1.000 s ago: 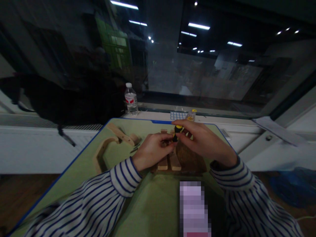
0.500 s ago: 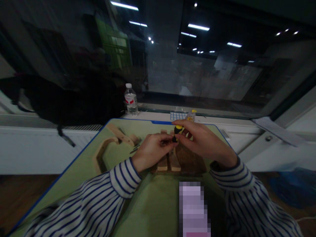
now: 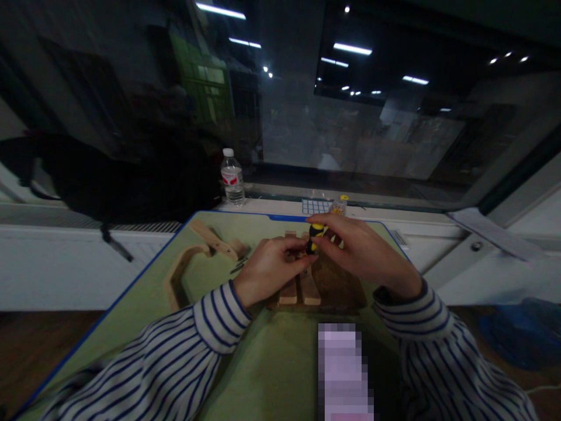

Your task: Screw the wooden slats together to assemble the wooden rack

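Observation:
My right hand (image 3: 357, 248) has its thumb and fingers closed on the black and yellow handle of a screwdriver (image 3: 315, 231), which stands roughly upright. Close against its lower end, my left hand (image 3: 272, 268) is closed in a pinch, and its fingertips hide what they hold. The screwdriver's tip is hidden too. Beneath both hands, two pale wooden pieces (image 3: 310, 291) lie side by side on a dark brown wooden board (image 3: 339, 286).
On the green table (image 3: 258, 362) at the left lie a curved wooden piece (image 3: 177, 275), a straight wooden piece (image 3: 210, 238) and some small dark metal pieces (image 3: 239, 266). A water bottle (image 3: 232, 178) and a small yellow-capped container (image 3: 339, 206) stand on the windowsill.
The screwdriver's handle appears slightly turned, with more yellow showing low down. Both hands stay in almost the same place.

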Demonstrator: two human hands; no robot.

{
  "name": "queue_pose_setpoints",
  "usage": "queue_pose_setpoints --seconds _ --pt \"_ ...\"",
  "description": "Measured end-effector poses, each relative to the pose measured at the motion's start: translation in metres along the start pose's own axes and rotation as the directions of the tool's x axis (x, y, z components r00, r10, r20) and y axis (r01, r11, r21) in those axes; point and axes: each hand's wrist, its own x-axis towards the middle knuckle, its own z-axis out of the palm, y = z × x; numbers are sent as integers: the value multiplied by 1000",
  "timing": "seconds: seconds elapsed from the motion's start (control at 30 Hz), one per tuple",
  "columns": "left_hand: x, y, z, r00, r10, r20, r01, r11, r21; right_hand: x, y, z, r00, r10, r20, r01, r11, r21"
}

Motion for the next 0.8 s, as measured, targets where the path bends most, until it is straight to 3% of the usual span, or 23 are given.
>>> queue_pose_setpoints --seconds 0.8 --pt "0 -3 1 1000 10 -10 -10 1000 -13 0 1 2 1000 17 -2 -17 1000 12"
